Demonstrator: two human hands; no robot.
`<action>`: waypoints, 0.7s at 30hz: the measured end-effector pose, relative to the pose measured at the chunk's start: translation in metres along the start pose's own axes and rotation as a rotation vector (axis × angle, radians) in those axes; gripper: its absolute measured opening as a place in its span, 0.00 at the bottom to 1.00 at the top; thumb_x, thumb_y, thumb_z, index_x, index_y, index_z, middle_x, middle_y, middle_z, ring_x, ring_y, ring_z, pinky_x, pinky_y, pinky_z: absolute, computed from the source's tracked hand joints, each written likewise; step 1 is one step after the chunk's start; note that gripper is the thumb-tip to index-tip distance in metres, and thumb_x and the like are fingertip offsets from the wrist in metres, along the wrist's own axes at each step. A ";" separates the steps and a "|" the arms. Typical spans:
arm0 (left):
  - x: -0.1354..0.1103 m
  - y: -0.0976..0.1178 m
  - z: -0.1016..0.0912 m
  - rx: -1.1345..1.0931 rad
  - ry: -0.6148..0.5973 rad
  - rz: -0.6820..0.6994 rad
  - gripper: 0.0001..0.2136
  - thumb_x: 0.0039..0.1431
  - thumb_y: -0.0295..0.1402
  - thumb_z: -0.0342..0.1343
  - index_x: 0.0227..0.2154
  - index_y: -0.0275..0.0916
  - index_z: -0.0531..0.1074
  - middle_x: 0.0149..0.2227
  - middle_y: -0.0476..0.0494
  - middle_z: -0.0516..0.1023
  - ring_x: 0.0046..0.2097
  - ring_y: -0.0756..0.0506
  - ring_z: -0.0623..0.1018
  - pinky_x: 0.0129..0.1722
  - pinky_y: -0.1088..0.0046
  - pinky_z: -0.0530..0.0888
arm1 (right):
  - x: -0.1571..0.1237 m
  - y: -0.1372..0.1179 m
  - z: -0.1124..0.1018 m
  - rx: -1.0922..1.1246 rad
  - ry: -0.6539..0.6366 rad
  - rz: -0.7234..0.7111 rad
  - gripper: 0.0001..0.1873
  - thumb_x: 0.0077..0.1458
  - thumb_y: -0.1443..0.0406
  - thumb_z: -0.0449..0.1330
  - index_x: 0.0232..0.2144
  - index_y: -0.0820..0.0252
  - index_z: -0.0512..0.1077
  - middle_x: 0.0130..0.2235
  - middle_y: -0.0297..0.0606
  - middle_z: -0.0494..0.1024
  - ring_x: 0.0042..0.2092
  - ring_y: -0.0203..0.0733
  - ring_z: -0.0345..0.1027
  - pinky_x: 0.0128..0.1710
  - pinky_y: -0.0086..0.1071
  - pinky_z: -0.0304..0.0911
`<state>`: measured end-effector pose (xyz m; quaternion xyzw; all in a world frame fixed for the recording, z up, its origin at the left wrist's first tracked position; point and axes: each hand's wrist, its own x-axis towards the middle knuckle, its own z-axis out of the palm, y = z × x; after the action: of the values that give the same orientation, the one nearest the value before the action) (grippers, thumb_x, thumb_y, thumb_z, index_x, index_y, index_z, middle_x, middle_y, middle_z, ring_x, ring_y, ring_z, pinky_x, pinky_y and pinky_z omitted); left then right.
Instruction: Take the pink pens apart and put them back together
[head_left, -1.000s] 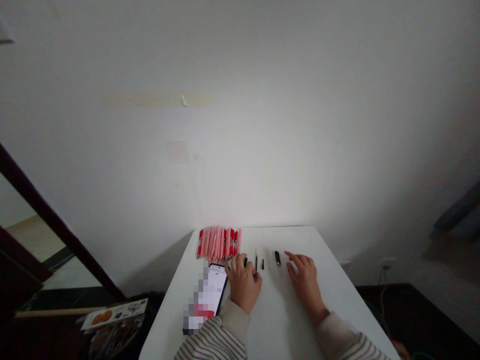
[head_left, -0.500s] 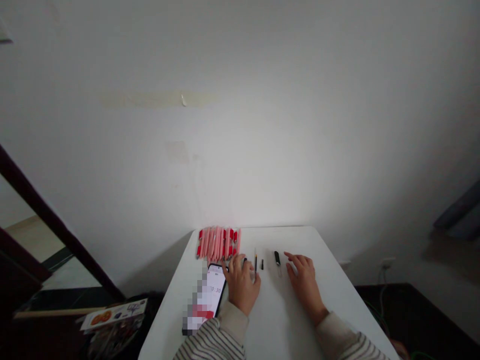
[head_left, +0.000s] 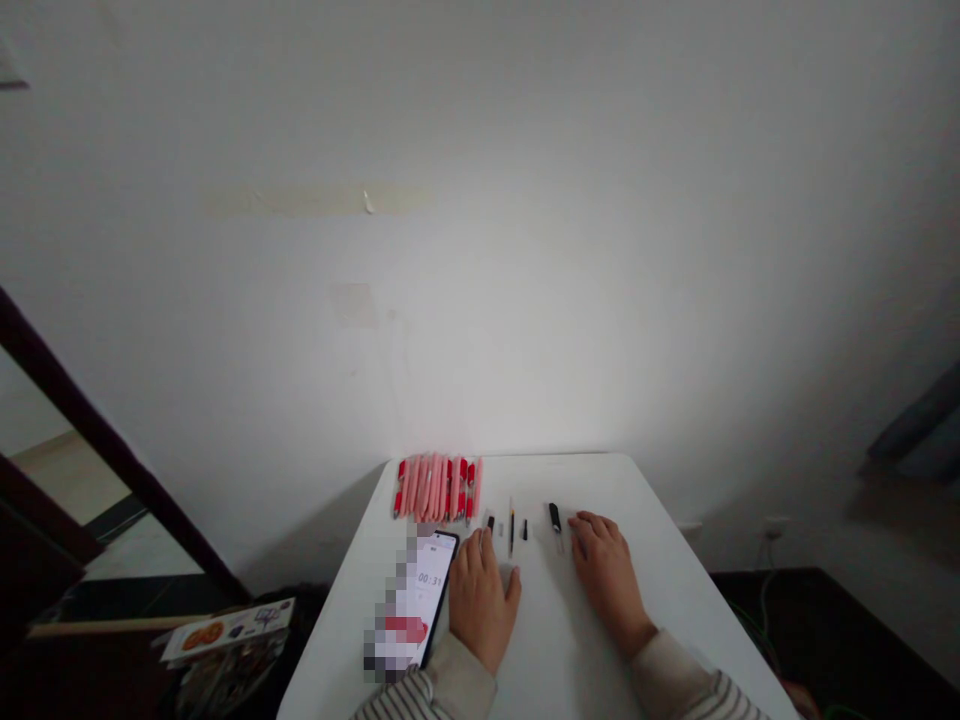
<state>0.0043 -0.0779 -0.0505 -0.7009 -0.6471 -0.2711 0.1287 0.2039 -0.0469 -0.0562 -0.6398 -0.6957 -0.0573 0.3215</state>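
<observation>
My left hand (head_left: 484, 598) rests on the white table (head_left: 540, 650), its fingers laid forward and its thumb apart, holding nothing. Just beyond those fingertips are a small black piece (head_left: 490, 522) and a tiny clear piece (head_left: 501, 529). A thin pen refill (head_left: 512, 527) lies upright in view between the hands, with a short black tip piece (head_left: 525, 530) to its right. Nearest my right hand (head_left: 607, 572) is a black pen part (head_left: 555, 516) with a clear end. That hand also lies empty on the table, fingers slightly bent.
A phone (head_left: 427, 590) showing a running timer lies beside my left hand, part of it pixelated. Several pink and red pens (head_left: 437, 488) are lined up at the table's back left, near the wall (head_left: 525, 300). A printed box (head_left: 229, 630) is down at the left.
My left hand has drawn back from the phone's top edge and the small parts, uncovering the black and clear pieces. The fingers of my right hand have drawn in slightly. The timer has advanced.
</observation>
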 end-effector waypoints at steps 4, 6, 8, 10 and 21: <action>-0.002 0.002 -0.002 0.031 -0.049 -0.017 0.19 0.57 0.37 0.50 0.49 0.33 0.66 0.50 0.37 0.70 0.53 0.40 0.67 0.52 0.60 0.65 | -0.001 0.001 -0.001 -0.018 -0.033 -0.020 0.16 0.57 0.69 0.51 0.46 0.59 0.72 0.49 0.43 0.73 0.52 0.48 0.62 0.52 0.41 0.58; -0.002 0.002 -0.004 0.037 -0.065 -0.017 0.18 0.57 0.37 0.50 0.48 0.34 0.67 0.49 0.37 0.70 0.52 0.40 0.67 0.51 0.60 0.66 | -0.001 0.001 -0.003 -0.017 -0.046 -0.023 0.16 0.57 0.68 0.50 0.46 0.59 0.72 0.50 0.43 0.73 0.52 0.48 0.62 0.52 0.41 0.58; -0.001 0.002 -0.005 0.038 -0.069 -0.018 0.18 0.57 0.37 0.50 0.48 0.34 0.67 0.48 0.38 0.70 0.52 0.40 0.67 0.51 0.61 0.66 | -0.001 0.001 -0.004 -0.014 -0.050 -0.020 0.16 0.58 0.68 0.50 0.46 0.60 0.72 0.50 0.43 0.72 0.52 0.47 0.62 0.52 0.40 0.58; -0.001 0.002 -0.005 0.033 -0.066 -0.018 0.17 0.57 0.37 0.50 0.48 0.34 0.67 0.48 0.38 0.70 0.52 0.41 0.67 0.51 0.61 0.65 | -0.001 0.001 -0.004 -0.010 -0.047 -0.014 0.16 0.58 0.68 0.50 0.46 0.60 0.72 0.50 0.43 0.72 0.52 0.47 0.62 0.52 0.40 0.58; -0.001 0.001 -0.005 0.012 -0.057 -0.019 0.18 0.57 0.37 0.50 0.48 0.35 0.66 0.48 0.39 0.70 0.52 0.41 0.67 0.52 0.60 0.65 | -0.001 0.005 -0.001 0.017 -0.045 0.008 0.16 0.57 0.67 0.50 0.46 0.57 0.72 0.50 0.42 0.73 0.52 0.47 0.62 0.51 0.40 0.59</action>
<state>0.0046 -0.0815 -0.0464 -0.7016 -0.6586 -0.2481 0.1119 0.2085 -0.0475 -0.0580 -0.6408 -0.7008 -0.0356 0.3115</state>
